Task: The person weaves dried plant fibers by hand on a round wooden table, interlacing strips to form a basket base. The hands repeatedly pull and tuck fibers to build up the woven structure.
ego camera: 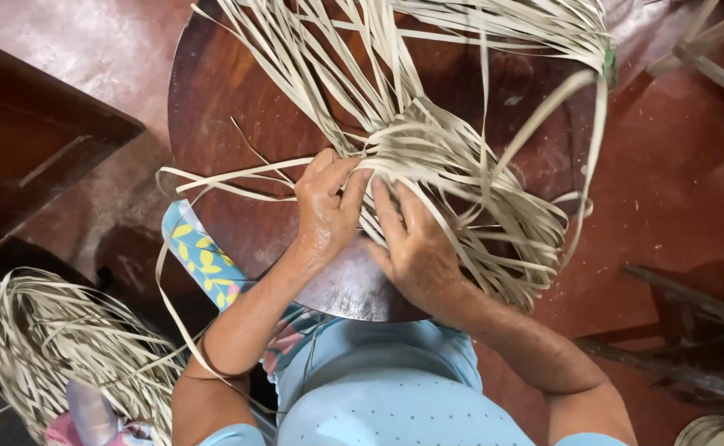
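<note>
Pinching pale straw strips point(428, 149) on round wooden table point(213, 107): left hand point(326, 206), right hand point(415, 244), fingers curled.

1. The pale straw strips point(428, 149) you're working are flat, narrow and cream-coloured (dry leaf, by the look), crossing in a loose weave just beyond your fingertips.
2. Their free ends fan out far above your fingers, while others loop round to the right of them.
3. A few single strips trail left, past your left-hand fingers.
</note>
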